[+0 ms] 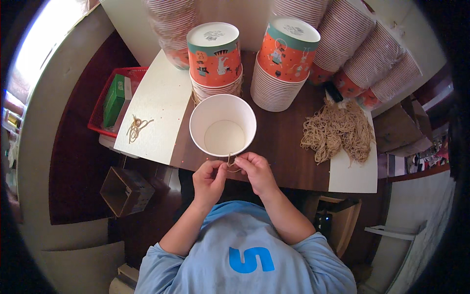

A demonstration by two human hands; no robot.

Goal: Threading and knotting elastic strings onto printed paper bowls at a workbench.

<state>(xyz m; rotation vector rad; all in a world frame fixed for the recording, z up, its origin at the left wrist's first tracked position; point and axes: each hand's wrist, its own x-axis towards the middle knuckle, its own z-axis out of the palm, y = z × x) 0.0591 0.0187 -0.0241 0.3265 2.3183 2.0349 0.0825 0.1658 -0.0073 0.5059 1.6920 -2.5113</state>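
Note:
A white paper bucket stands mouth up at the table's front edge, its inside bare. Just in front of its near rim, my left hand and my right hand meet, fingertips pinched on a thin tan cord. The cord makes a small loop between the fingers and touches or nearly touches the bucket's rim; I cannot tell whether it runs into the bucket wall. Behind stand two stacks of nested paper buckets, the left stack and the right stack, each topped by an upside-down orange and green printed one.
A tangled heap of tan cords lies at the table's right. A few loose cords lie on the white left part. More wrapped bucket stacks line the back. A red basket with a green box and an open cardboard box stand at left.

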